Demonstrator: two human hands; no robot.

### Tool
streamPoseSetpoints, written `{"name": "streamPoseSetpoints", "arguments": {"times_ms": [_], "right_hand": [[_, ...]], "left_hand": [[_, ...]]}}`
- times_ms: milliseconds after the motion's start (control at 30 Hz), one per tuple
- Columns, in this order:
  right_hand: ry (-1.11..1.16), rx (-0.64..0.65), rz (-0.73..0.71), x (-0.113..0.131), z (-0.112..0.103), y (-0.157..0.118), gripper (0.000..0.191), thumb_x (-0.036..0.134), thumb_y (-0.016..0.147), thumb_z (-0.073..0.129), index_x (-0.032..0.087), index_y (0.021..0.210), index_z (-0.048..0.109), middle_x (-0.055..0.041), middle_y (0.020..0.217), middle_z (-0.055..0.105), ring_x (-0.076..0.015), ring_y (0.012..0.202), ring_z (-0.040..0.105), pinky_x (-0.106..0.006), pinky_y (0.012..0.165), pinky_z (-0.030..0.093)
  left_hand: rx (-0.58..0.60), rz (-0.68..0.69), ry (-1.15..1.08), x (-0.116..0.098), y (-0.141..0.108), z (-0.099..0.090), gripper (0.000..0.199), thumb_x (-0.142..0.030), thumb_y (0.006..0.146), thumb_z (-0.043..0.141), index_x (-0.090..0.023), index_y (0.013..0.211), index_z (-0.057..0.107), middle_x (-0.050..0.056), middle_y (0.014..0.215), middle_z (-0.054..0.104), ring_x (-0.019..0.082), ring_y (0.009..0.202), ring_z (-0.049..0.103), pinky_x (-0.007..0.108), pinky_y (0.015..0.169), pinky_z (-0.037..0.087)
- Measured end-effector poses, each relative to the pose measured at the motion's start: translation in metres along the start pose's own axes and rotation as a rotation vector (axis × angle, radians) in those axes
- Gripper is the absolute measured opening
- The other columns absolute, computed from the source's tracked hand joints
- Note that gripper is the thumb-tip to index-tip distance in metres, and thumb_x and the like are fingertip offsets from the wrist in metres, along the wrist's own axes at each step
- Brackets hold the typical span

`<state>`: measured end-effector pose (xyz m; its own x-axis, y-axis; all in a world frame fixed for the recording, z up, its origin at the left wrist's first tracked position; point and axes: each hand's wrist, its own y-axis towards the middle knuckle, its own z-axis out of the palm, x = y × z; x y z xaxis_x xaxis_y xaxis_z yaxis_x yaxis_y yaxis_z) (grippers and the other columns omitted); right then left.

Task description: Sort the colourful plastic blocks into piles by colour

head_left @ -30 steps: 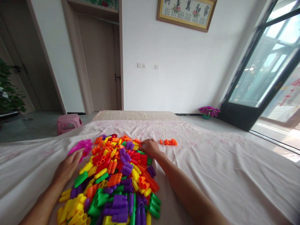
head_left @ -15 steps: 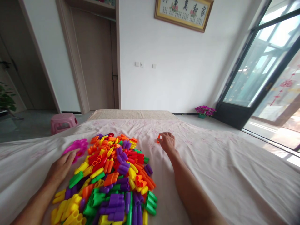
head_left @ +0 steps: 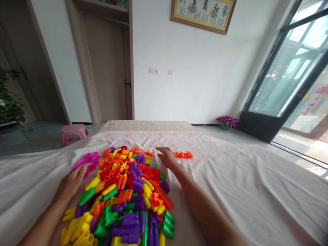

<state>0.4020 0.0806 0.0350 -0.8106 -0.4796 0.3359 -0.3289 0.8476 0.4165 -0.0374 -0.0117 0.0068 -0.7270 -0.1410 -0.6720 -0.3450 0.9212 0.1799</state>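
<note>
My left hand [head_left: 74, 177] lies with its fingers stretched out against the near edge of a pink flower-shaped plastic piece [head_left: 91, 159], to the left of a pile of plastic building pieces [head_left: 135, 184]. The pile mixes red, orange, yellow, green and purple tube-like pieces. My right hand [head_left: 166, 157] hovers just past the pile's far right side, fingers apart and holding nothing. Right of that hand, a short row of orange tube pieces [head_left: 183, 154] sits on the cloth.
A pale flowered cloth [head_left: 230, 181] with creases covers the surface. Beyond it are a pink stool [head_left: 74, 135] at the left and a pot of purple flowers [head_left: 227, 122] on the floor at the right. A glass door [head_left: 279, 85] stands at the right.
My right hand has let go of the orange piece, which now shows as a row on the cloth, and has moved left toward the pile. The left hand has stayed by the pink piece.
</note>
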Motion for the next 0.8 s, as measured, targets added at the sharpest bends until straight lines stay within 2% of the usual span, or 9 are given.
{"name": "streamPoseSetpoints", "arguments": {"times_ms": [100,300,367,467,600,700,800], "right_hand": [[0.025,0.084,-0.061,0.012,0.014,0.013,0.042,0.027,0.095,0.05,0.024,0.137,0.057,-0.0045,0.134,0.062,-0.0202,0.125,0.051,-0.032,0.106,0.036],[-0.032,0.248,0.019,0.021,0.026,0.03,0.041,0.034,0.097,0.048,0.027,0.136,0.057,-0.0055,0.129,0.065,-0.0226,0.121,0.056,-0.033,0.102,0.038],[-0.032,0.261,-0.009,0.021,0.027,0.031,0.038,0.03,0.096,0.049,0.027,0.133,0.06,-0.0045,0.128,0.066,-0.0219,0.12,0.057,-0.032,0.103,0.037],[-0.013,0.2,-0.043,0.018,0.024,0.025,0.038,0.027,0.094,0.053,0.023,0.131,0.061,-0.0059,0.126,0.067,-0.0219,0.118,0.057,-0.031,0.102,0.037],[0.0,0.037,0.026,0.003,0.002,0.006,0.042,0.024,0.092,0.055,0.021,0.133,0.059,-0.0068,0.125,0.067,-0.0222,0.116,0.055,-0.031,0.098,0.041],[-0.076,-0.079,0.107,-0.019,-0.027,-0.014,0.039,0.021,0.092,0.054,0.023,0.129,0.062,-0.0054,0.125,0.066,-0.0226,0.115,0.053,-0.032,0.097,0.04],[-0.184,-0.137,0.229,-0.047,-0.053,-0.033,0.034,0.02,0.092,0.053,0.027,0.122,0.067,-0.0032,0.124,0.066,-0.0244,0.116,0.05,-0.034,0.097,0.038]], "left_hand": [[-0.002,0.023,-0.002,0.001,0.0,0.0,0.057,-0.051,0.093,0.033,-0.016,0.124,0.066,0.009,0.134,0.064,0.026,0.129,0.054,0.034,0.111,0.037],[-0.005,-0.004,-0.011,-0.001,-0.001,0.0,0.059,-0.051,0.093,0.029,-0.016,0.125,0.065,0.009,0.135,0.063,0.025,0.13,0.053,0.034,0.111,0.037],[-0.001,-0.01,-0.01,-0.002,-0.001,-0.001,0.06,-0.052,0.093,0.029,-0.017,0.125,0.065,0.009,0.135,0.063,0.025,0.13,0.053,0.035,0.111,0.037],[0.002,0.0,-0.017,-0.001,0.0,-0.002,0.059,-0.052,0.093,0.03,-0.018,0.125,0.066,0.008,0.135,0.063,0.025,0.13,0.053,0.034,0.111,0.037],[0.02,-0.019,-0.028,0.001,0.001,-0.002,0.06,-0.053,0.094,0.029,-0.019,0.128,0.063,0.008,0.136,0.062,0.026,0.13,0.052,0.036,0.111,0.037],[0.033,-0.018,-0.028,0.001,0.002,-0.001,0.061,-0.054,0.094,0.028,-0.018,0.129,0.063,0.008,0.137,0.061,0.026,0.132,0.05,0.037,0.112,0.035],[0.027,-0.015,-0.035,0.003,0.002,0.0,0.061,-0.055,0.093,0.029,-0.02,0.128,0.064,0.007,0.136,0.062,0.026,0.131,0.051,0.035,0.112,0.036]]}}
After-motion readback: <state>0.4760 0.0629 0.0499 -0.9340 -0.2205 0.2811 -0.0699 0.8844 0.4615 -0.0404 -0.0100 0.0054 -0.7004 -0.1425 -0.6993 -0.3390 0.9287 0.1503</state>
